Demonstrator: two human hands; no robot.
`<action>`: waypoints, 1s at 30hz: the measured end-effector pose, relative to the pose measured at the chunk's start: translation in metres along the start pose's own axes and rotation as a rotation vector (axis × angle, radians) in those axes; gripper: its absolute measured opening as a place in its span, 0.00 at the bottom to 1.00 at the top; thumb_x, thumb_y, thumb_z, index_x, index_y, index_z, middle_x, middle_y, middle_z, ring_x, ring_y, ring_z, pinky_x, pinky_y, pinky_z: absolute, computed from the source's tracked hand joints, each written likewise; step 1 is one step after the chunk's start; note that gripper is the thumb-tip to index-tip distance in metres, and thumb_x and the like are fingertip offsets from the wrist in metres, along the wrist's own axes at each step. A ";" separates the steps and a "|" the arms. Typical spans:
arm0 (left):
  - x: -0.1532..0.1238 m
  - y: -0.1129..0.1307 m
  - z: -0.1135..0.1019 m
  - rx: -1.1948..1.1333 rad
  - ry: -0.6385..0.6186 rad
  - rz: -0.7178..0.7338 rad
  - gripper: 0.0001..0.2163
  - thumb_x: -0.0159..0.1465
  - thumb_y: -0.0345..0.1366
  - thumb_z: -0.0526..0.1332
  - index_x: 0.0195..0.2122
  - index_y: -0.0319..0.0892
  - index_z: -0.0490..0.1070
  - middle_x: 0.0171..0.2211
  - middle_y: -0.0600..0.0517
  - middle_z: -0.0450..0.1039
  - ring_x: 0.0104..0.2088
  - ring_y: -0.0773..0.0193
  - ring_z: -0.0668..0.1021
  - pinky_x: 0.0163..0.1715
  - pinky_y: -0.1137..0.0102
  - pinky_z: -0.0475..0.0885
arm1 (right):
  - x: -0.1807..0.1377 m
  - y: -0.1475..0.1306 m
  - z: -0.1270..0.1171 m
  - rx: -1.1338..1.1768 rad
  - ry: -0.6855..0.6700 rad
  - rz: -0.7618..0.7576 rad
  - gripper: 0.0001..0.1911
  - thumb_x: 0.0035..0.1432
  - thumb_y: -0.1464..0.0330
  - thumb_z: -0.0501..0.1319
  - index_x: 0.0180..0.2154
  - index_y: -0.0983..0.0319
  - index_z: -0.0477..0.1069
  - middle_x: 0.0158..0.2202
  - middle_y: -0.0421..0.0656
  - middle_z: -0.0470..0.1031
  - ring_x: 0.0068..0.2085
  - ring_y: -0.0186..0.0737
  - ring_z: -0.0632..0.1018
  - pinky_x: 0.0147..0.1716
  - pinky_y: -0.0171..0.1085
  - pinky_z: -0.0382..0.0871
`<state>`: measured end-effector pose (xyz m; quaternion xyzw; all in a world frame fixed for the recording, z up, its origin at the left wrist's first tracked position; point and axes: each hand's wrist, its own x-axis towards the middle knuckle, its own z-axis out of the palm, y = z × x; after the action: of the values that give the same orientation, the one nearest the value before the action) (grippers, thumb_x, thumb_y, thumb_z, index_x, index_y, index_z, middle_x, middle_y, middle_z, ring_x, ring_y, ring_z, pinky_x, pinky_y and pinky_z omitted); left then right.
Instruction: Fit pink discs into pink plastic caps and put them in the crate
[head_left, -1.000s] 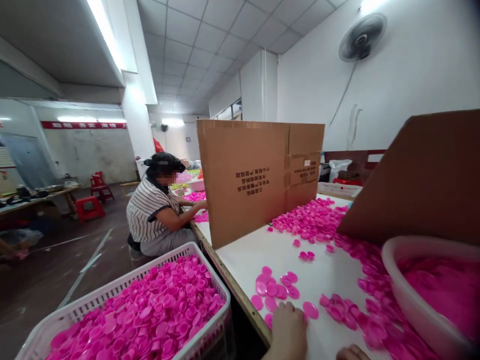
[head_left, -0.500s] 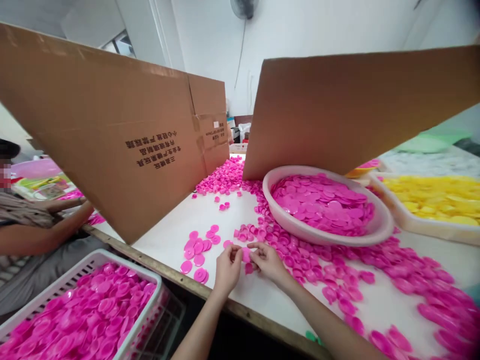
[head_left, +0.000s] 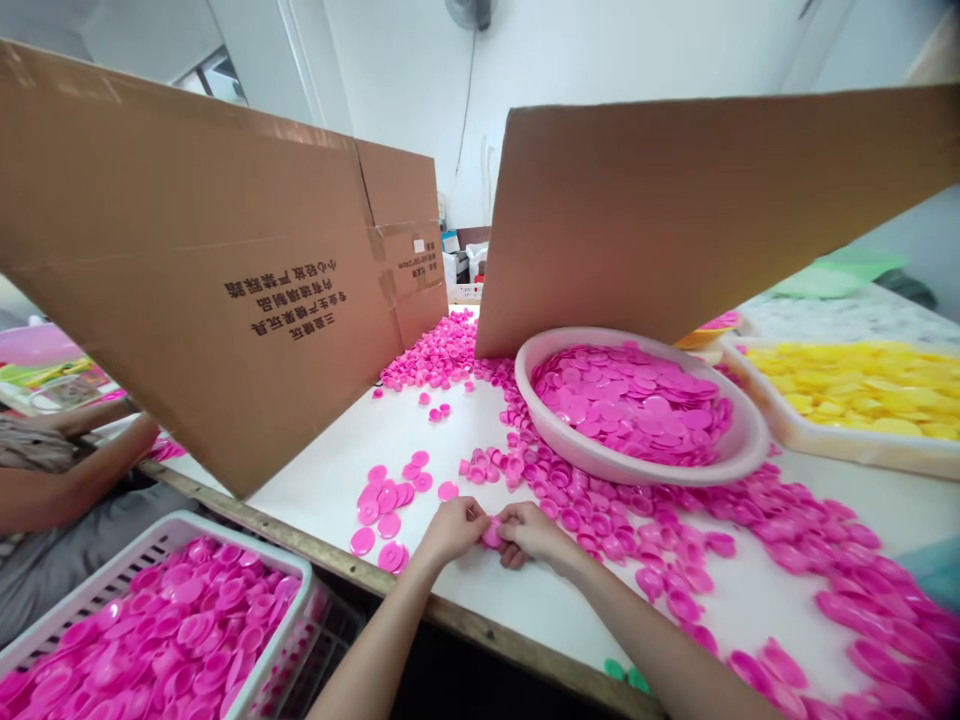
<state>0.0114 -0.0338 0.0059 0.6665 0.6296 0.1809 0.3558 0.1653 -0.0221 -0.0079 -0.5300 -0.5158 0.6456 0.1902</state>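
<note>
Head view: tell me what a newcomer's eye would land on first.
Probably the loose pink pieces, strewn across the white table and filling the round tub right of centre. Next, likely, the two tall cardboard sheets standing at left and right. At lower centre, the left hand and right hand meet at one small pink piece.

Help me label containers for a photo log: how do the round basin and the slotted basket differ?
The round basin has a curved wall with no slots showing; the slotted basket has straight sides meeting at a corner. The round basin stands on the table; the slotted basket is off it, beside the edge. The round basin holds flat discs; in the slotted basket, many pieces look hollow and rimmed. Both contents are pink.
</note>
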 end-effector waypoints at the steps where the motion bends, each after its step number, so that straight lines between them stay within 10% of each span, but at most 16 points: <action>1: 0.002 0.003 -0.004 0.034 -0.031 0.003 0.08 0.52 0.37 0.54 0.29 0.40 0.69 0.27 0.52 0.73 0.27 0.67 0.73 0.24 0.75 0.63 | -0.001 0.000 0.000 0.003 0.001 0.003 0.04 0.49 0.76 0.53 0.31 0.66 0.63 0.18 0.41 0.71 0.20 0.37 0.76 0.15 0.30 0.68; 4: 0.008 0.013 -0.009 0.118 -0.067 -0.005 0.10 0.52 0.41 0.56 0.30 0.40 0.69 0.28 0.51 0.73 0.27 0.65 0.73 0.24 0.74 0.62 | -0.002 -0.001 -0.001 -0.009 0.008 -0.002 0.04 0.48 0.77 0.53 0.30 0.67 0.64 0.18 0.42 0.72 0.19 0.36 0.75 0.15 0.29 0.69; 12: 0.020 0.019 0.026 0.532 0.297 0.055 0.14 0.62 0.39 0.44 0.38 0.38 0.65 0.37 0.44 0.68 0.38 0.59 0.70 0.37 0.66 0.61 | -0.001 -0.001 -0.005 0.016 -0.044 0.057 0.04 0.52 0.76 0.51 0.29 0.66 0.63 0.17 0.40 0.71 0.20 0.35 0.76 0.16 0.29 0.69; 23: 0.019 0.016 0.033 0.582 0.322 0.035 0.14 0.63 0.40 0.40 0.39 0.41 0.61 0.38 0.46 0.66 0.39 0.58 0.68 0.35 0.67 0.59 | 0.008 0.001 -0.011 0.034 -0.109 0.075 0.04 0.54 0.77 0.53 0.28 0.66 0.61 0.14 0.39 0.70 0.19 0.33 0.74 0.17 0.27 0.68; 30: -0.008 0.029 0.017 0.465 0.165 -0.017 0.13 0.63 0.43 0.42 0.39 0.44 0.60 0.27 0.51 0.71 0.28 0.64 0.73 0.25 0.73 0.59 | -0.013 0.005 0.010 -0.087 -0.071 -0.182 0.07 0.55 0.69 0.54 0.36 0.67 0.65 0.20 0.42 0.73 0.22 0.33 0.75 0.20 0.30 0.68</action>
<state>0.0427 -0.0444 0.0165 0.7080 0.6869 0.0822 0.1417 0.1629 -0.0389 -0.0073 -0.4654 -0.5957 0.6212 0.2065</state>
